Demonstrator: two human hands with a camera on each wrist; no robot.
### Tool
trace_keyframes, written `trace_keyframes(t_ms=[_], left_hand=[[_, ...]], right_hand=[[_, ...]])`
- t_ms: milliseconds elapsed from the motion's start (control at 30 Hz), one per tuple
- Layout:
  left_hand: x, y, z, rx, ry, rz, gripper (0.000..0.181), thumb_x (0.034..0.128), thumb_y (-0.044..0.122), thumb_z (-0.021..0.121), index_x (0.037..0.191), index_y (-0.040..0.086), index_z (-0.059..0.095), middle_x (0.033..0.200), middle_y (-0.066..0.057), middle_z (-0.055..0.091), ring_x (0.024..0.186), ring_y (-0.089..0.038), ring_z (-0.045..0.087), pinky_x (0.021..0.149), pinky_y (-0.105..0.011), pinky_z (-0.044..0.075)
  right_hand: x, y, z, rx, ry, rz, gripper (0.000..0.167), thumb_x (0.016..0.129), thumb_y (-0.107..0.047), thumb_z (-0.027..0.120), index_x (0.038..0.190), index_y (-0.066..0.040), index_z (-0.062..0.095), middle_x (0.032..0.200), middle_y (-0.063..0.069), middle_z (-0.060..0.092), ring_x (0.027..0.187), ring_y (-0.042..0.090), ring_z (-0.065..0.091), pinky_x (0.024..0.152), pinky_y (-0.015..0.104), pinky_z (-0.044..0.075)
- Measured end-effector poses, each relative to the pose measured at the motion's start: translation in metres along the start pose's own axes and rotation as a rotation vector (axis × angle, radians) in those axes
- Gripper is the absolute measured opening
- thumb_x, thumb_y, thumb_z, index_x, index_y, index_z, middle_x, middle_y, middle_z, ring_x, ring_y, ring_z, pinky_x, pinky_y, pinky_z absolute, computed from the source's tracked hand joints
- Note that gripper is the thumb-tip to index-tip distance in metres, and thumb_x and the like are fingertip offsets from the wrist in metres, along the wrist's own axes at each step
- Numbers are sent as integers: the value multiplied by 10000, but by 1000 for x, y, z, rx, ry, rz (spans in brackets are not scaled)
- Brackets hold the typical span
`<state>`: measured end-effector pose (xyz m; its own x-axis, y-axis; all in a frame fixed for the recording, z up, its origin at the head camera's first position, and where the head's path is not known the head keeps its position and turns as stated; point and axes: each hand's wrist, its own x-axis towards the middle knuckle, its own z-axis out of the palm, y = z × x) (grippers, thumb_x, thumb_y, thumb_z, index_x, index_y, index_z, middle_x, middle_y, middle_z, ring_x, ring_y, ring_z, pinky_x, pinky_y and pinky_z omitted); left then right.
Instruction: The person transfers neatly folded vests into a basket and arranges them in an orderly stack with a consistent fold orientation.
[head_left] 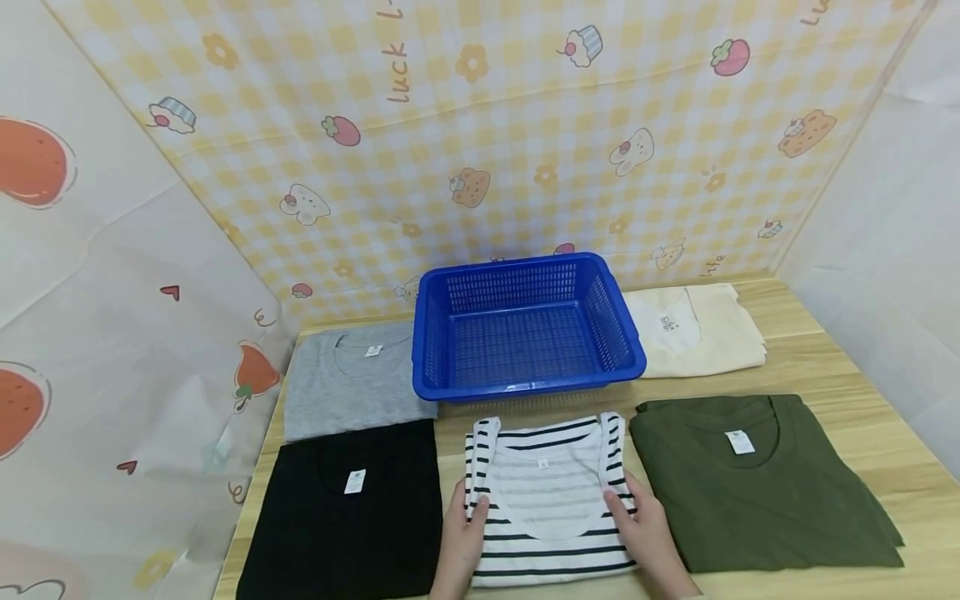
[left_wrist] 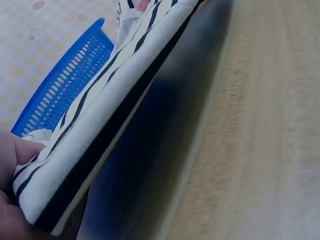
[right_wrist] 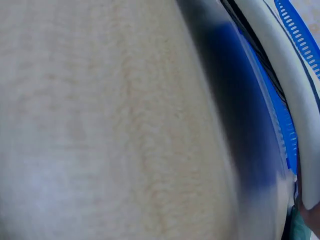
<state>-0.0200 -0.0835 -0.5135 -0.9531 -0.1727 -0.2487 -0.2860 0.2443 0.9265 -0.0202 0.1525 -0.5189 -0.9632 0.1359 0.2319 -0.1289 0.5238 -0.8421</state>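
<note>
Gripping folded b/w-striped shirt (head_left: 551,557) w/ hands (head_left: 462,537) (head_left: 643,525)

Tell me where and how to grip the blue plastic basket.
Probably best to hold the blue plastic basket by its rim at the two short ends, coming from left and right: it stands upright, mouth up, with that edge exposed, while its far long side looks close to the checked cloth.

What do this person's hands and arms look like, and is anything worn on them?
The left hand and right hand are bare: no gloves, and no rings on the parts that show. A sliver of pale sleeve seems visible below the right wrist.
</note>
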Motion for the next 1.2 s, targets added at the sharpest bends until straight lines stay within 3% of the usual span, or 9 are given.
trace_keyframes(t_ms=[367, 767, 933, 1200], left_hand=[[-7, 9, -10, -4, -19, -6, 406, 927, 142, 494, 1310, 35, 413, 1275, -155, 492, 1116, -251, 475, 916, -449, 374], [-10, 21, -17, -13, -22, 48, 390, 928, 134, 496, 1302, 48, 430, 1266, -120, 504, 1109, -208, 469, 915, -398, 375], [-10, 26, -20, -5, -24, 47, 391, 929, 149, 497, 1298, 36, 431, 1256, -125, 505, 1091, -209, 474, 918, -405, 370], [-12, 37, -23, -30, -9, 52, 399, 930, 136, 495, 1303, 18, 419, 1264, -126, 503, 1088, -193, 477, 912, -324, 390]], right_hand=[[2, -10, -6, 70, 24, -90, 323, 777, 79, 626, 1098, 86, 591, 930, 130, 656, 827, -40, 550, 680, 72, 410], [5, -27, -14, 145, 63, -114, 318, 757, 106, 629, 1073, 74, 612, 937, -138, 616, 785, -34, 541, 656, 89, 419], [7, -32, -16, 162, 65, -119, 342, 759, 108, 630, 1098, 79, 604, 994, -148, 604, 851, -64, 535, 691, 76, 413], [13, -43, -22, 236, 48, -126, 371, 763, 135, 609, 1131, 122, 567, 1065, -214, 552, 966, -100, 508, 762, 56, 405]])
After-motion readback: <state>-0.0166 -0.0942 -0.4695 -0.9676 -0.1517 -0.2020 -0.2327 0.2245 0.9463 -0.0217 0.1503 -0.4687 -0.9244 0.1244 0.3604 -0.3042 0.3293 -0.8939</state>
